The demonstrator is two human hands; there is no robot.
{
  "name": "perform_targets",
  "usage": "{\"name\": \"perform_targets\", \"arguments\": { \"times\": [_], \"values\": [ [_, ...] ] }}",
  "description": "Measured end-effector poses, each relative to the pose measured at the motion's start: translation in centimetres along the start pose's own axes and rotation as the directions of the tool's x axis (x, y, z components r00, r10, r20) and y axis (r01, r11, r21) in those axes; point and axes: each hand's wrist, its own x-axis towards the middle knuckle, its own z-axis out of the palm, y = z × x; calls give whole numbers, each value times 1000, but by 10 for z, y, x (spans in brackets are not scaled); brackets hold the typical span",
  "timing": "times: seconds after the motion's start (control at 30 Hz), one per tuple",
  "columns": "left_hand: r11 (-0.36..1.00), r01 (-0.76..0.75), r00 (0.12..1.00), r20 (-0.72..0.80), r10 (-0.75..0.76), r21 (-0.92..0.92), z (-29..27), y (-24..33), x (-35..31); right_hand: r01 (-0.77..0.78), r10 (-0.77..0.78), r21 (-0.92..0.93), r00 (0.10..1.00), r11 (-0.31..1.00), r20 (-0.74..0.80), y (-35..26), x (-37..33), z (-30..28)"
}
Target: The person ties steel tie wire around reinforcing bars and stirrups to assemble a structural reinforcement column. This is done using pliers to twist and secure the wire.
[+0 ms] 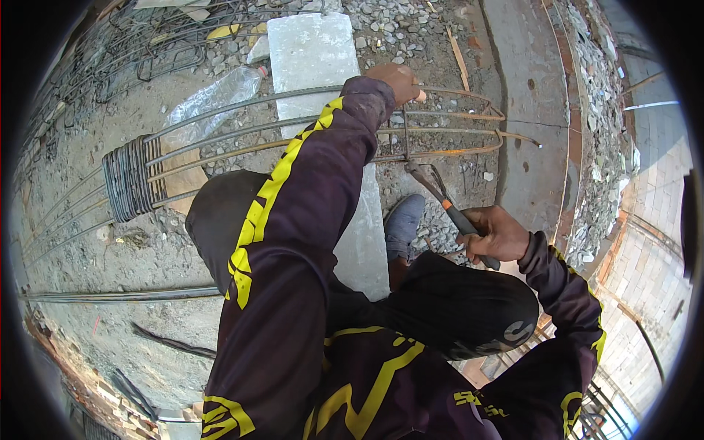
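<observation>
My left hand (394,82) is closed on the far bar of a long rebar cage (257,139) that runs left to right in front of me. A square stirrup (406,132) stands across the bars just below that hand. In my right hand (499,233) is a pair of end-cutting pincers (458,218) with dark, orange-marked handles. Their jaws touch or nearly touch the stirrup's near corner; whether tie wire lies between them is too small to tell. A tight bundle of stirrups (133,178) sits round the bars at the left.
Under the cage lies a pale concrete slab (312,55). A clear plastic bottle (216,99) rests beside it. More tied rebar (158,48) lies at the far left. A concrete ledge (532,95) borders rubble at the right. My shoe (405,226) is near the pincers.
</observation>
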Motion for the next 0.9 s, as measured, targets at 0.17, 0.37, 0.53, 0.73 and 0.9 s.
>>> {"name": "perform_targets", "arguments": {
  "times": [0.17,0.37,0.53,0.73,0.9],
  "values": [
    [999,-26,1000,-1,26,-37,1,-1,0,5,3,63,992,998,-129,-10,15,23],
    [994,-87,996,23,89,-60,-2,-2,0,-343,186,675,937,654,297,-10,16,21],
    [996,-77,997,28,78,-54,-5,-3,2,-218,149,611,975,761,163,-9,21,28],
    [997,-53,997,52,55,-54,-5,-2,3,-250,112,883,968,398,224,-16,18,37],
    [998,-39,996,81,43,-46,-9,1,-1,-330,142,809,943,487,299,-23,19,28]
  ]
}}
